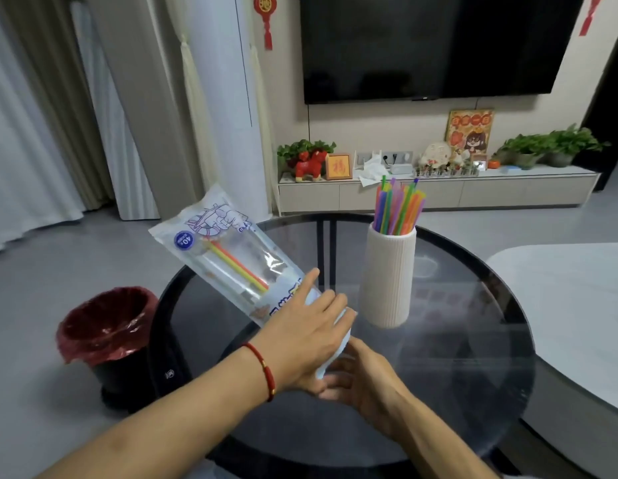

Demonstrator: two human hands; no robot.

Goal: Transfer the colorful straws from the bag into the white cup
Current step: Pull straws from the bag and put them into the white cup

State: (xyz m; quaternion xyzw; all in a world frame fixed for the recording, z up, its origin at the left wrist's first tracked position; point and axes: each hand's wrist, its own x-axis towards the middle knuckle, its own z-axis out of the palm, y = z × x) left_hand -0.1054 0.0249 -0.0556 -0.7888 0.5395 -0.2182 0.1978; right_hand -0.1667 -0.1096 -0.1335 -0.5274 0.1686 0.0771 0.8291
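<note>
A clear plastic bag (228, 250) with blue print is held tilted up to the left above the round glass table (473, 357). A few straws (240, 266), yellow, orange and green, lie inside it. My left hand (307, 333) wraps the bag's lower end from above. My right hand (359, 378) sits under that same end, fingers at the bag's mouth; what they pinch is hidden. The ribbed white cup (387, 278) stands upright on the table to the right of my hands. Several colourful straws (399, 209) stick out of its top.
A black bin with a red liner (107, 326) stands on the floor left of the table. A white-topped table (577, 305) lies to the right. Behind are a low TV cabinet (438, 195) with ornaments and plants, and a wall-mounted TV (438, 46).
</note>
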